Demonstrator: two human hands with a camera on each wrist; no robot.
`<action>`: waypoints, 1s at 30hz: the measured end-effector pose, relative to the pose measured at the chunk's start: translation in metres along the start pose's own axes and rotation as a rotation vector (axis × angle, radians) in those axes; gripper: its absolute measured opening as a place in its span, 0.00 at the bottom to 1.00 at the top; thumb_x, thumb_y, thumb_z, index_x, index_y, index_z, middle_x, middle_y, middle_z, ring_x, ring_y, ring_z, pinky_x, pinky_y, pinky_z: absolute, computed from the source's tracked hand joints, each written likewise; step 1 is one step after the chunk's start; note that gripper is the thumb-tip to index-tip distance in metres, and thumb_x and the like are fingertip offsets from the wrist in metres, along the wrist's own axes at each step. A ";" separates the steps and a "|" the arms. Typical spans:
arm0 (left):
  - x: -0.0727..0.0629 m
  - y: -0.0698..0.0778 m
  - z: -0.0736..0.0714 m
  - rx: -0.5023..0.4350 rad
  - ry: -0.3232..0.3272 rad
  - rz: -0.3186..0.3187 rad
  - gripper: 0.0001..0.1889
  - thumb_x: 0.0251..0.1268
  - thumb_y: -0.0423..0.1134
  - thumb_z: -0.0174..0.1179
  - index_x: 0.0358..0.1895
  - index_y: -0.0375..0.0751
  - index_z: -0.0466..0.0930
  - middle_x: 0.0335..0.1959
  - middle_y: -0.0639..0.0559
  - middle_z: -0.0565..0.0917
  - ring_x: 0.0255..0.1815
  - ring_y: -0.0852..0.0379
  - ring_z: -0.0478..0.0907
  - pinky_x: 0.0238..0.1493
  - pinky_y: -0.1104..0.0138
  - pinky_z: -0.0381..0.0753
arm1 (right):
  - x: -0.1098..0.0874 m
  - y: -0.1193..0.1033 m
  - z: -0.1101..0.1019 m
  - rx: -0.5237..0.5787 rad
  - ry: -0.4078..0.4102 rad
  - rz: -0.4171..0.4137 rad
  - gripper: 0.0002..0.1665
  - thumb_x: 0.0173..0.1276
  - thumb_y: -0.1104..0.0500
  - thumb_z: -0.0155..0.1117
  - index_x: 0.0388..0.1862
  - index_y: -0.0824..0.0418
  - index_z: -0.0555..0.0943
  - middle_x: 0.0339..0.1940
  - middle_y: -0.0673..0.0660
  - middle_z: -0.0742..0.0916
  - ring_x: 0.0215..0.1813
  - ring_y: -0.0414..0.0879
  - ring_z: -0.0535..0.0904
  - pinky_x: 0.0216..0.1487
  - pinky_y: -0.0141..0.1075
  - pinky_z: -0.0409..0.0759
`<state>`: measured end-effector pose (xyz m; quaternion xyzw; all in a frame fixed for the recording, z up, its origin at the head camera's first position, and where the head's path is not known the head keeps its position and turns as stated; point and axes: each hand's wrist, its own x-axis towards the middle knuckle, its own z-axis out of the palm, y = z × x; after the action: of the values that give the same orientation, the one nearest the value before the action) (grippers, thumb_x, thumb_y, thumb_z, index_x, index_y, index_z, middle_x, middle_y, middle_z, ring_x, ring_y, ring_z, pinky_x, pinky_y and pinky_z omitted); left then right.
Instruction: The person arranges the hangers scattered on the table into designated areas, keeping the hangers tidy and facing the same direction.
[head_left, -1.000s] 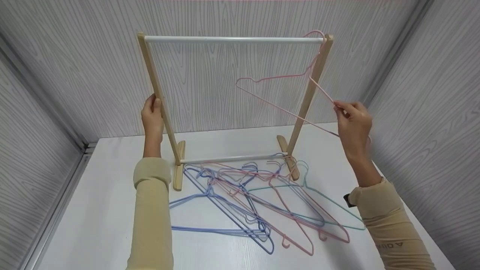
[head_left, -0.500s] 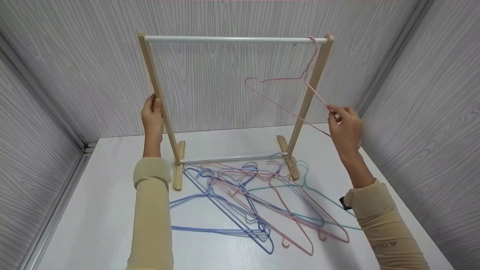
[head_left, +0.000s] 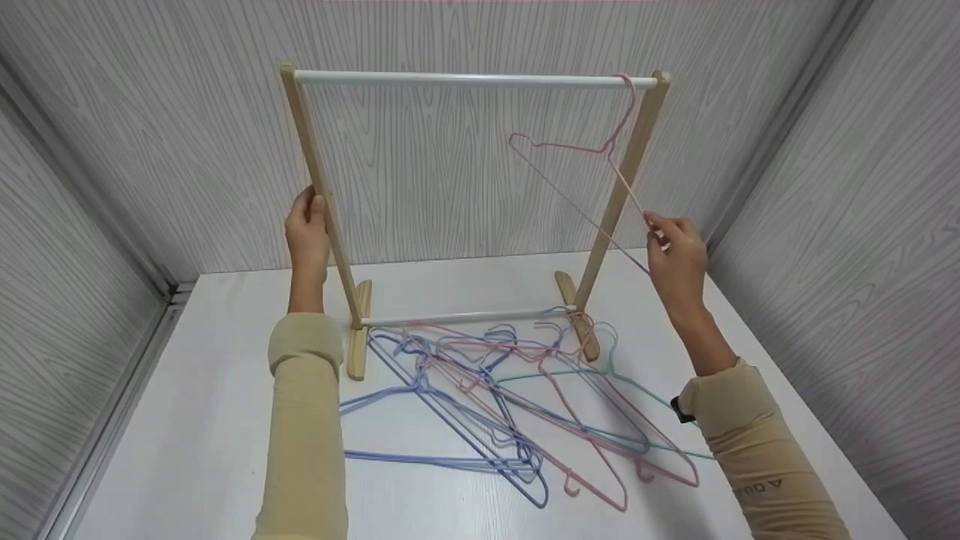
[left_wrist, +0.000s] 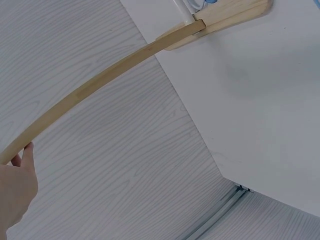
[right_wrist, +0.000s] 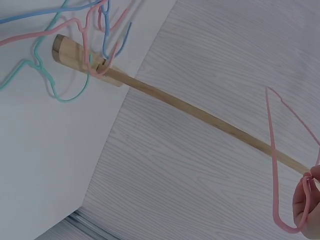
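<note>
A wooden rack point(head_left: 634, 154) with a white top rod point(head_left: 465, 78) stands on the table. My left hand point(head_left: 306, 236) grips its left post point(head_left: 303, 131) about halfway up; in the left wrist view, fingertips touch that post point(left_wrist: 90, 86). A pink hanger point(head_left: 570, 147) has its hook over the rod's right end. My right hand point(head_left: 677, 259) pinches the hanger's near arm, which the right wrist view shows with the pink hanger point(right_wrist: 274, 175) looping past the hand point(right_wrist: 311, 200). The hanger's near end is hidden behind the hand in the head view.
Blue hangers point(head_left: 442, 457), pink hangers point(head_left: 600, 457) and a teal hanger point(head_left: 637, 386) lie tangled on the white table point(head_left: 202, 420) before the rack. A lower white rod point(head_left: 465, 316) joins the rack's feet. Grey wood-grain walls point(head_left: 450, 187) surround the table.
My right hand has moved left and slightly down with the pink hanger. Its hook has come from the right post onto the rod, and its far end has swung right and up. The left hand barely moved.
</note>
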<state>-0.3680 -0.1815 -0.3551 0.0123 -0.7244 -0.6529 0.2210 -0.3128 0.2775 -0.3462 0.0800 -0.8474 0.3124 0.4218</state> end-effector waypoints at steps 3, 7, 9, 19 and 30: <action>0.000 0.000 0.000 0.002 0.001 0.002 0.26 0.73 0.46 0.40 0.69 0.38 0.57 0.64 0.43 0.65 0.63 0.52 0.62 0.59 0.68 0.65 | -0.001 0.001 0.002 0.007 -0.001 -0.006 0.13 0.63 0.72 0.58 0.46 0.67 0.82 0.35 0.63 0.81 0.34 0.51 0.76 0.33 0.38 0.72; 0.000 -0.001 0.001 0.000 0.009 0.010 0.26 0.73 0.46 0.40 0.69 0.38 0.57 0.64 0.43 0.66 0.63 0.52 0.63 0.59 0.68 0.65 | -0.001 0.003 0.004 0.013 0.009 -0.018 0.13 0.62 0.73 0.58 0.46 0.68 0.82 0.35 0.64 0.81 0.34 0.52 0.76 0.33 0.39 0.72; 0.001 -0.002 0.001 -0.006 0.010 0.007 0.25 0.73 0.45 0.40 0.69 0.38 0.57 0.64 0.44 0.66 0.63 0.52 0.63 0.59 0.68 0.64 | -0.001 0.003 0.005 0.012 0.013 -0.020 0.13 0.62 0.73 0.59 0.46 0.68 0.82 0.34 0.64 0.82 0.34 0.51 0.76 0.33 0.39 0.72; 0.003 -0.003 0.002 0.006 0.024 0.014 0.26 0.73 0.46 0.40 0.68 0.37 0.58 0.63 0.42 0.67 0.61 0.52 0.65 0.58 0.68 0.66 | -0.001 0.001 0.005 0.032 0.021 -0.025 0.14 0.62 0.73 0.58 0.46 0.68 0.82 0.33 0.64 0.82 0.33 0.50 0.76 0.32 0.38 0.72; 0.000 -0.003 0.000 0.009 0.006 0.021 0.27 0.72 0.48 0.40 0.69 0.37 0.57 0.63 0.43 0.66 0.63 0.52 0.63 0.59 0.67 0.65 | -0.003 -0.001 0.005 0.036 0.031 -0.019 0.14 0.61 0.73 0.59 0.47 0.69 0.81 0.36 0.64 0.81 0.35 0.53 0.75 0.34 0.41 0.72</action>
<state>-0.3689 -0.1824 -0.3575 0.0077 -0.7269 -0.6471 0.2298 -0.3140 0.2734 -0.3498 0.0909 -0.8343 0.3245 0.4363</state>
